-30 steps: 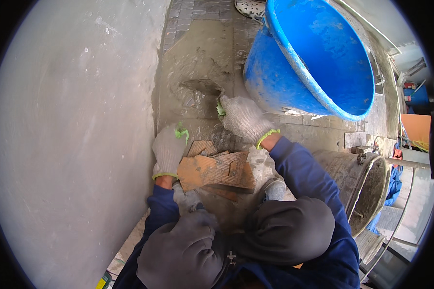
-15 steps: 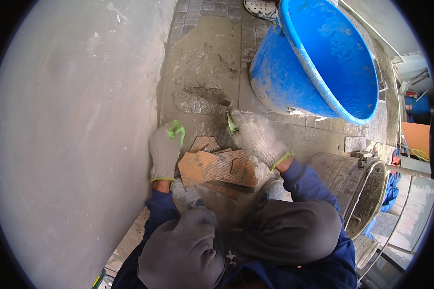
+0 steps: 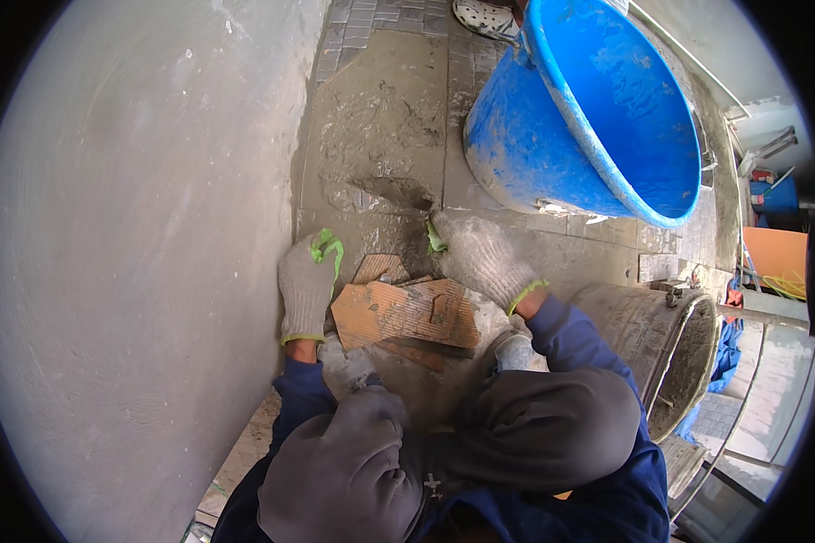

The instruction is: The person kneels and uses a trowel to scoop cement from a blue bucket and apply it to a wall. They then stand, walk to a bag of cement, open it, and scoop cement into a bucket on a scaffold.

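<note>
My right hand (image 3: pixel 482 258), in a knitted work glove with green trim, is closed around what looks like the handle of a trowel (image 3: pixel 394 192). The trowel's mortar-smeared blade lies low over the wet mortar (image 3: pixel 380 136), pointing left. Beside the grey wall (image 3: pixel 145 226), my left hand (image 3: pixel 304 288) is curled in a matching glove. Its fingertips are hidden, so I cannot make out whether anything is in it. Between my hands lie broken orange-brown tile pieces (image 3: pixel 371 312) with ridged backs, stacked loosely near my feet.
A large blue bucket (image 3: pixel 516 136) leans toward the right beyond my right hand. Nearer, a mortar-crusted tub (image 3: pixel 620 330) lies on its side. At the top, a light clog-type shoe (image 3: pixel 484 16) stands on small grey pavers (image 3: pixel 362 23).
The view has shifted slightly. The trowel blade sits a little lower and flatter in the mortar, and my right hand has barely moved. My left hand stays in place.
</note>
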### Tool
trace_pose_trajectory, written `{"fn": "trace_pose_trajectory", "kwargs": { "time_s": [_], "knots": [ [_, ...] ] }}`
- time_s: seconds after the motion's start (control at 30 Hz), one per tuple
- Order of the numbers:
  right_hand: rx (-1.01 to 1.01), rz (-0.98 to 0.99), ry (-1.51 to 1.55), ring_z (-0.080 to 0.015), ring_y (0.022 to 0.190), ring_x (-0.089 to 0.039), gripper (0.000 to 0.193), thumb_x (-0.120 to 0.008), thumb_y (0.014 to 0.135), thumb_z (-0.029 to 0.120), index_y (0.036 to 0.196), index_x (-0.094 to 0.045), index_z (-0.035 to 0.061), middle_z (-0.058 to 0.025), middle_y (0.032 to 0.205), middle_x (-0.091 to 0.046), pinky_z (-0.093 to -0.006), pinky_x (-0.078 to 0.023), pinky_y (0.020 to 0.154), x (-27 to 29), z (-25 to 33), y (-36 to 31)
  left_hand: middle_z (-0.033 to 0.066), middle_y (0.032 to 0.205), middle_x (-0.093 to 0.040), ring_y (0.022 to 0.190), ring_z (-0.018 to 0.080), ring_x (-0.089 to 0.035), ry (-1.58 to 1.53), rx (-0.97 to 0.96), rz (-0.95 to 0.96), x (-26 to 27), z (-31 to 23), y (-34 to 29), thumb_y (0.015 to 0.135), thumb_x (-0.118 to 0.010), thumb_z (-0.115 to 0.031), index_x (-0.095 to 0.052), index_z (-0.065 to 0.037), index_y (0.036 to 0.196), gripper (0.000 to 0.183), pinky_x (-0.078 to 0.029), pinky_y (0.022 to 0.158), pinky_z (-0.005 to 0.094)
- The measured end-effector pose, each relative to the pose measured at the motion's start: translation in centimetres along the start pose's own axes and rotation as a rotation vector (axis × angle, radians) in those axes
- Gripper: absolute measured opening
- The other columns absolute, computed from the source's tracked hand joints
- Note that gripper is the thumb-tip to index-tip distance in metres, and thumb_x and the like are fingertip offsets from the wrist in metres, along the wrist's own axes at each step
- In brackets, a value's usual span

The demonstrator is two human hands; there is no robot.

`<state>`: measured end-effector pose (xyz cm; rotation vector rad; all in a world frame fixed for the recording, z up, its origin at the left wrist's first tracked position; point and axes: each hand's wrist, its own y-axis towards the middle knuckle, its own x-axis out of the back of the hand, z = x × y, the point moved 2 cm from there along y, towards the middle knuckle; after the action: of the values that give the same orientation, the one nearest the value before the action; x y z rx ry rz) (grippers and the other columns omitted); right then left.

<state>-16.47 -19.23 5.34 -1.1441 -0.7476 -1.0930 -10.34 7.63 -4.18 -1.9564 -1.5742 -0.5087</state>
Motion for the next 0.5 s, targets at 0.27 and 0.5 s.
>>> {"fn": "trace_pose_trajectory", "kwargs": {
  "time_s": [0.27, 0.5],
  "knots": [
    [0.066, 0.280, 0.049, -0.0409, 0.101, -0.067, 0.040, -0.065, 0.091, 0.031, 0.125, -0.065, 0.0091, -0.0191, 0.108, -0.071, -0.0491, -0.054, 0.085, 5.4, 0.4, -1.9, 0.0154, 0.106, -0.075, 0.089, 0.0163, -0.070, -0.242, 0.161, 0.049, 1.8, -0.8, -0.5, 0.093, -0.068, -0.008, -0.066, 0.006, 0.123, 0.034, -0.055, 0.078, 0.0280],
    [0.207, 0.064, 0.316, -0.0394, 0.102, -0.067, 0.042, -0.066, 0.092, 0.036, 0.125, -0.065, 0.0093, -0.0184, 0.106, -0.072, -0.0485, -0.054, 0.086, 3.3, -4.8, -3.3, 0.0126, 0.100, -0.076, 0.084, 0.0170, -0.069, -0.294, 0.312, 0.094, 2.2, -3.1, -0.9, 0.093, -0.069, -0.011, -0.068, 0.003, 0.123, 0.033, -0.054, 0.073, 0.0289]
  ]
}}
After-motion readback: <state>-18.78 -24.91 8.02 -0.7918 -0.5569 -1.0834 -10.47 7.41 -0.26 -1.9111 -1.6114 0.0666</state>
